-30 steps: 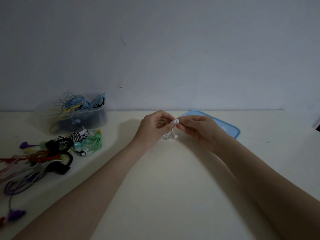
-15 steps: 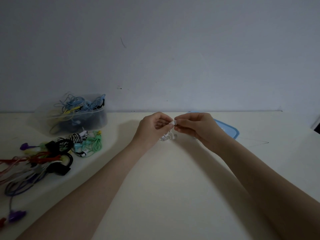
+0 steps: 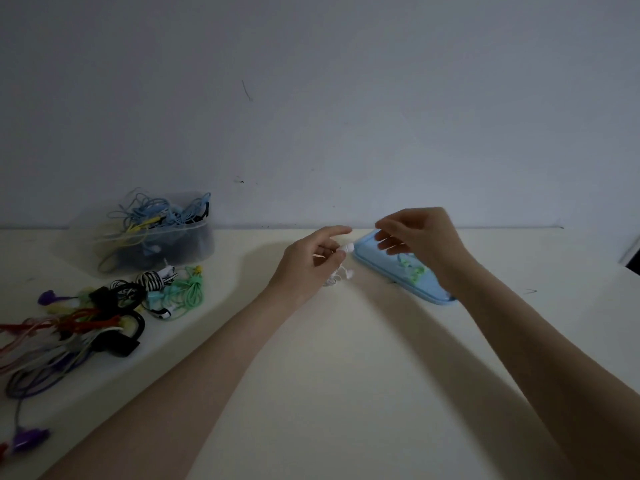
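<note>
One white earphone bundle (image 3: 346, 249) is the work item. It sits in the grip of the left hand (image 3: 311, 261). The thumb and curled fingers pinch the coiled cord, and the index finger points straight out above it. The bundle's wrapped end, a short smooth white cylinder, projects from the grip toward the right hand (image 3: 424, 239). Its long axis runs roughly level, from one hand to the other. Loose loops and the earbuds (image 3: 341, 276) hang just below the grip, near the tabletop (image 3: 346, 375); contact with it cannot be confirmed.

The right hand hovers apart from the wrapped end, to the right of the grip and slightly higher. Its fingers are loosely spread and hold nothing visible; the fingertips are blurred. As the only free hand, it would probably re-grasp the wrapped end with a short approach from the right, along the bundle axis.

The cord is thin, flexible and glossy, and will likely sag or uncoil if the pinch relaxes.

- **Right of the grip, under the right hand:** a flat, rigid light-blue lid (image 3: 375, 259) with a raised rim lies on the matte cream tabletop and carries a green earphone bundle (image 3: 412, 270).
- **Well left of the grip:** a clear tub (image 3: 194, 244) of tangled cables stands there, and a loose cable pile (image 3: 104, 306) lies beside it.
</note>
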Available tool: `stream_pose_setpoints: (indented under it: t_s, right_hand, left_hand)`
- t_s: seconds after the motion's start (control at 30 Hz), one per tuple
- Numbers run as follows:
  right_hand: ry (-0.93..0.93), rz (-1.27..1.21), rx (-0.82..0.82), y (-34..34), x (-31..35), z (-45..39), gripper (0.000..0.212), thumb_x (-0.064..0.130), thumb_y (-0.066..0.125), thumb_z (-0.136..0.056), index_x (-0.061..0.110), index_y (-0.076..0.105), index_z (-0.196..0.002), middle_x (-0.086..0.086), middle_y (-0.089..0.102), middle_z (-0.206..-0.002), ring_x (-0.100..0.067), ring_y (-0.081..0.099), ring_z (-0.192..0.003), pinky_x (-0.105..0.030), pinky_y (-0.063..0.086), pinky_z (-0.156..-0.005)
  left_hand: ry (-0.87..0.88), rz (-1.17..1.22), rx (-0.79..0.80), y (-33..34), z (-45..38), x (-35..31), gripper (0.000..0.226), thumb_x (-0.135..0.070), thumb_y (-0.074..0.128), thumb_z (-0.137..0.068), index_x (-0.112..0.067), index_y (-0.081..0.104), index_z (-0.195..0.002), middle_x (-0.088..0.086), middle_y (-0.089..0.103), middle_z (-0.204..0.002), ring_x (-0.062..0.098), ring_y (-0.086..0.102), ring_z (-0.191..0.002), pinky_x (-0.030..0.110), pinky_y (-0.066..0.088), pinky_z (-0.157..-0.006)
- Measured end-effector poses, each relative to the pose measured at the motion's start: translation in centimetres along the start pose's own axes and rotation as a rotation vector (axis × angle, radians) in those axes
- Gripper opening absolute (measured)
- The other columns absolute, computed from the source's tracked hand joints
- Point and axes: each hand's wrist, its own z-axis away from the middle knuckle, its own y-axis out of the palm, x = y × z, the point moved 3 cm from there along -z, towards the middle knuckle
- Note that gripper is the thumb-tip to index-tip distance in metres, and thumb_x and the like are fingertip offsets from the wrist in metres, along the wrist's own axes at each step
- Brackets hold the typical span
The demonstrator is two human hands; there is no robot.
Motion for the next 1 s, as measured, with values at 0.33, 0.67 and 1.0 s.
stream_pose_setpoints:
  t_s: [0.33,0.67,1.0]
  right_hand:
    - [-0.119,0.713,-0.082,-3.2,-1.9,-1.6,0.017,0.006,0.058,-0.086,0.009,0.074,-0.093,-0.003,0.066,-0.081,-0.017,0.058,-0.078,-0.017,0.038,-0.066]
    - [-0.128,0.767,-0.116,-2.9,-2.9,-1.3,0.014,0.006,0.063,-0.084,0.006,0.074,-0.091,-0.012,0.071,-0.097,-0.026,0.06,-0.094,-0.019,0.034,-0.07]
    - [-0.058,0.076,0.058,1.5,-1.3,0.1,0.018,-0.003,0.065,-0.08,0.013,0.065,-0.073,-0.002,0.064,-0.069,-0.001,0.053,-0.052,-0.013,0.046,-0.058]
  left_hand:
    - [0.058,-0.13,0.06,0.5,0.3,-0.3,0.015,-0.012,0.059,-0.088,-0.026,0.063,-0.091,-0.01,0.055,-0.08,-0.001,0.052,-0.065,0.013,0.042,-0.062]
    - [0.077,-0.436,0.163,1.2,0.6,-0.1,0.033,-0.041,0.057,-0.079,-0.023,0.064,-0.106,-0.006,0.063,-0.1,0.014,0.052,-0.098,0.028,0.038,-0.091]
    - [-0.001,-0.295,0.133,0.6,0.3,0.2,0.023,-0.022,0.066,-0.083,-0.028,0.058,-0.104,-0.007,0.061,-0.088,0.008,0.057,-0.08,0.012,0.041,-0.069]
